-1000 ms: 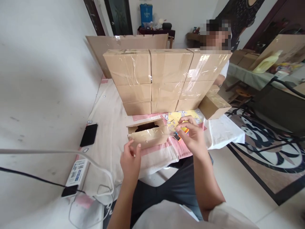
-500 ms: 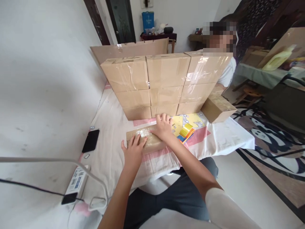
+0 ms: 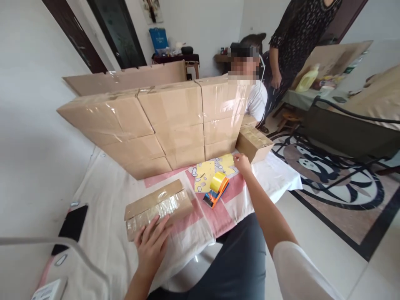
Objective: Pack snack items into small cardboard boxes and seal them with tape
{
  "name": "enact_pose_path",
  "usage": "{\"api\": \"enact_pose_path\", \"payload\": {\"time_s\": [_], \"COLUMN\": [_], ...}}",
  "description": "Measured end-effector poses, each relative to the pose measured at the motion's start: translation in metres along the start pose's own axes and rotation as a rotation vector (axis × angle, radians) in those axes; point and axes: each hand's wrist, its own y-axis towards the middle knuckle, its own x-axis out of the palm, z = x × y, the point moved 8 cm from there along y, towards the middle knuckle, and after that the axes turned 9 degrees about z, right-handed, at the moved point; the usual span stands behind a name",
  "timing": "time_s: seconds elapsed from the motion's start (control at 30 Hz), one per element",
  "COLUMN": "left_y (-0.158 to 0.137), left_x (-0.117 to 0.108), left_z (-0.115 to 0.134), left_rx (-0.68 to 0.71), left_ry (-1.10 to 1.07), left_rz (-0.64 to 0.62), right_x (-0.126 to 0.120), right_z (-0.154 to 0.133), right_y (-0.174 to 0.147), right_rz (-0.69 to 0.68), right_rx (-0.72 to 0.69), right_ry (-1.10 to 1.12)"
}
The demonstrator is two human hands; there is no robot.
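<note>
A taped cardboard box (image 3: 159, 200) lies on the table in front of me, shiny clear tape along its near upper edge. My left hand (image 3: 153, 239) rests on the near side of this box with fingers spread. My right hand (image 3: 242, 164) is over the table by the near lower corner of another cardboard box (image 3: 254, 141), its fingers loosely bent and nothing visible in them; contact with that box is unclear. Between the hands lies a tape dispenser (image 3: 215, 193), orange and blue, with a yellow roll.
A wall of stacked cardboard boxes (image 3: 175, 125) stands along the far side, with a cardboard sheet (image 3: 131, 79) behind it. A black phone (image 3: 70, 227) lies at left. One person (image 3: 256, 100) sits behind the boxes; another person (image 3: 300, 37) stands farther back.
My right hand has left the near box and moved right, past the tape dispenser. My left hand stays on the box, now at its near side. The view has swung right, bringing the standing person into sight.
</note>
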Motion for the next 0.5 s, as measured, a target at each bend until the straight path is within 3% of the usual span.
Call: {"api": "enact_pose_path", "payload": {"time_s": [0.1, 0.3, 0.5], "left_y": [-0.004, -0.005, -0.009], "left_x": [0.004, 0.005, 0.006], "left_z": [-0.001, -0.005, -0.007], "left_rx": [0.038, 0.034, 0.011], "left_ry": [-0.002, -0.004, -0.033], "left_rz": [0.039, 0.048, 0.066], "right_x": [0.007, 0.033, 0.042], "right_z": [0.015, 0.03, 0.03], "right_y": [0.015, 0.045, 0.048], "right_rz": [-0.007, -0.166, -0.18], "right_rx": [0.089, 0.141, 0.175], "right_ry": [-0.045, -0.095, -0.194]}}
